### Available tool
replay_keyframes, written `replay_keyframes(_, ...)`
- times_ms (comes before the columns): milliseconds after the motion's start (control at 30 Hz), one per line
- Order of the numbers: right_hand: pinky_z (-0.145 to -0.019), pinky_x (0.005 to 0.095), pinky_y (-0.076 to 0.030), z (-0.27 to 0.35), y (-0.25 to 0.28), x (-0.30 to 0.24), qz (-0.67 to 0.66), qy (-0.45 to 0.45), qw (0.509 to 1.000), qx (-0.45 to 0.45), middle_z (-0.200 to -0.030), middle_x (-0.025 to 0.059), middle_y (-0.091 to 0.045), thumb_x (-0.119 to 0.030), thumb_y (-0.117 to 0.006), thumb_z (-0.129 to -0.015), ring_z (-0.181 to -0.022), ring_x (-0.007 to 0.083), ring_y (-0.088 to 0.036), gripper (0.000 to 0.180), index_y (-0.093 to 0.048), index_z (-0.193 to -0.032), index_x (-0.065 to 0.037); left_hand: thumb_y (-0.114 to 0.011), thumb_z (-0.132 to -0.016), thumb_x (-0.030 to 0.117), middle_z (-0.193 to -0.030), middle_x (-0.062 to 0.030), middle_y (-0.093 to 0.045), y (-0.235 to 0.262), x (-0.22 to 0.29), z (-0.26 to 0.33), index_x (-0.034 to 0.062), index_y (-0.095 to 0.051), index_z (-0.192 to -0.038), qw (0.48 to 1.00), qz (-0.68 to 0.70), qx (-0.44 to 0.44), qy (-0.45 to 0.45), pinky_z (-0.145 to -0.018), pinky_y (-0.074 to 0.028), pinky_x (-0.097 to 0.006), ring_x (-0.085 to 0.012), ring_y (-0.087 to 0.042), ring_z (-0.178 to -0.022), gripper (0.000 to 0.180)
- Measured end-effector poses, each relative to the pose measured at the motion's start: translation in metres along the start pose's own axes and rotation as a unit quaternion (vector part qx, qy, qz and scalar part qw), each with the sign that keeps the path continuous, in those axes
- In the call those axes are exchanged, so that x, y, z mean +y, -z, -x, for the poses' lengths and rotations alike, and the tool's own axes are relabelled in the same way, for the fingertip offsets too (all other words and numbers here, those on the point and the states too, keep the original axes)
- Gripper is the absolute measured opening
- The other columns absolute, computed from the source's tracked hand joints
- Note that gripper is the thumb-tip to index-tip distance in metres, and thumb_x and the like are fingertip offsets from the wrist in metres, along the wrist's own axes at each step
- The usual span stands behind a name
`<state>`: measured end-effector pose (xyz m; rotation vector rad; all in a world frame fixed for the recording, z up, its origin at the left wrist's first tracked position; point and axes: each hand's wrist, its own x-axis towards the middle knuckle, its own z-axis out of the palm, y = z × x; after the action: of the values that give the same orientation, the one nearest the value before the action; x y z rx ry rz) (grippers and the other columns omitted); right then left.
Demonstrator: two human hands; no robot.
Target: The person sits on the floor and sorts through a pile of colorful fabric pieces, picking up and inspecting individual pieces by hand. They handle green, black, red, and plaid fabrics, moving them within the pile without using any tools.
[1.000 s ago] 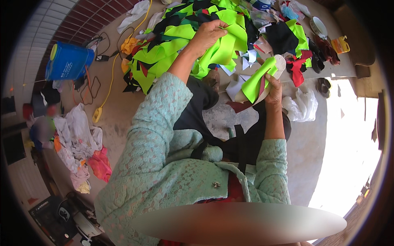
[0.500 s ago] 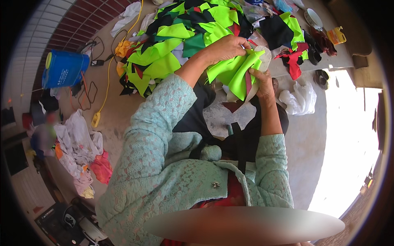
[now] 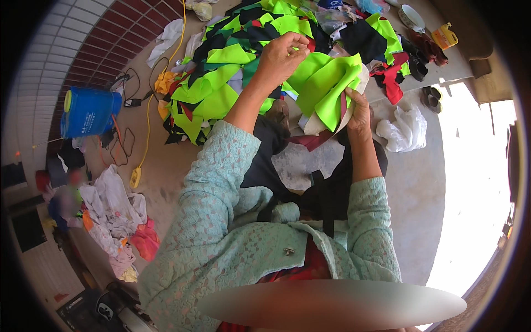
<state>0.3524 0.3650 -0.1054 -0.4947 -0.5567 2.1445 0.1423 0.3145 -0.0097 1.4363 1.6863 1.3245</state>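
My right hand (image 3: 358, 113) is closed on a layered bundle of cloth scraps, its thumb on top near the right edge. A bright lime-green cloth scrap (image 3: 327, 83) lies uppermost. Under it show an off-white piece (image 3: 314, 125) and a maroon piece (image 3: 311, 141). My left hand (image 3: 282, 60) hovers just left of the bundle, over the scrap pile. Its fingers are loosely curled with a gap between them, and nothing shows in them. Beyond both hands spreads a large heap of lime, black, green and red cloth scraps (image 3: 221, 80).
A blue container (image 3: 91, 112) stands at left, near a yellow cord (image 3: 145, 138) and dark cables. Crumpled light clothes (image 3: 113, 199) lie below it. On the right are a white plastic bag (image 3: 404, 131), shoes (image 3: 431, 99), a yellow jug (image 3: 444, 36) and a white bowl (image 3: 412, 18).
My left hand has let go of the lime-green cloth and moved up and left. The cloth has spread more openly in my right hand, which has barely moved.
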Motion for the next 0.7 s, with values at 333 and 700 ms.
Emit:
replay_keyframes(333,-0.082,0.0354,-0.051,-0.008,-0.006,0.003,-0.005,-0.019,0.999,0.025,-0.101,0.0111,-0.061,0.002,-0.059,-0.074,-0.087,0.0234,-0.062,0.038,-0.052,-0.111,0.0,-0.043,-0.092,0.018,-0.1,-0.0224,-0.061,0.006,0.14,0.074,0.0174,-0.053,-0.112,0.838,0.28,-0.108,-0.455,-0.069,-0.047,-0.034,-0.0237,-0.059,-0.077,0.022)
replay_keyframes(700,-0.081,0.035,-0.051,-0.005,-0.01,0.002,-0.015,-0.003,0.999,0.039,-0.099,0.0104,-0.062,0.001,-0.062,-0.071,-0.085,0.0227,-0.062,0.04,-0.052,-0.11,-0.001,-0.042,-0.083,-0.011,-0.108,-0.0226,-0.059,-0.067,0.181,0.107,0.0262,-0.061,-0.11,0.64,0.585,-0.163,-0.47,-0.064,-0.049,-0.033,-0.0258,-0.06,-0.078,0.05)
